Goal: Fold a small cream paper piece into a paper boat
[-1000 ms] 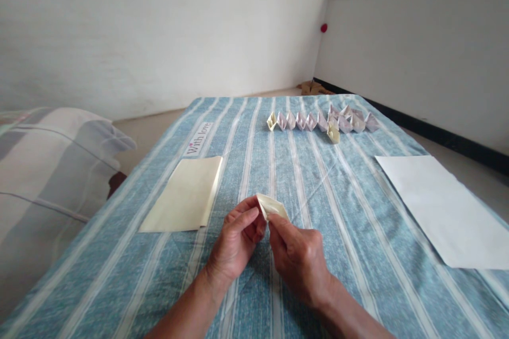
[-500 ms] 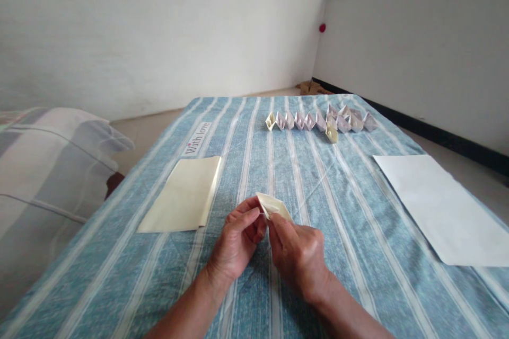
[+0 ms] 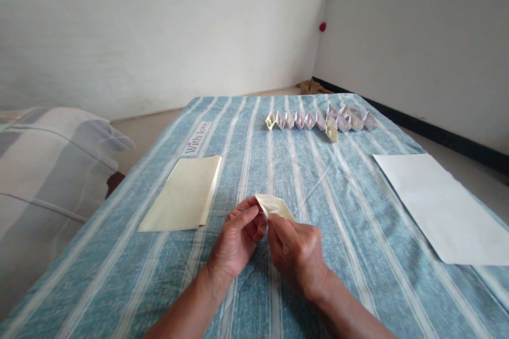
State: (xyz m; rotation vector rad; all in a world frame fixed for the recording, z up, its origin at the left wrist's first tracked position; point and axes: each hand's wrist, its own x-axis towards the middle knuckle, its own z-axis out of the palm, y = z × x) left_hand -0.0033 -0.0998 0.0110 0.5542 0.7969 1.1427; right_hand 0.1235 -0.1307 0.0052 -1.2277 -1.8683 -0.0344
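Observation:
Both my hands meet low in the middle of the striped bedspread. Between them is a small folded piece of cream paper (image 3: 275,207), pinched by my left hand (image 3: 237,241) at its left end and my right hand (image 3: 296,254) at its lower edge. Its underside is hidden by my fingers. To the left of my hands lies a flat folded cream paper sheet (image 3: 181,194), and neither hand touches it. Far ahead stands a row of small folded paper boats (image 3: 298,121), with a cream boat (image 3: 332,132) just in front of it.
A blue-and-white striped bedspread (image 3: 338,180) covers the surface, with a "With love" label (image 3: 198,139) near its far left. A large white paper sheet (image 3: 437,206) lies at the right. A pillow (image 3: 47,180) sits beyond the left edge, and walls rise behind.
The folded cream paper has spread wider between my fingers, and its right end now reaches further right. My hands have barely moved.

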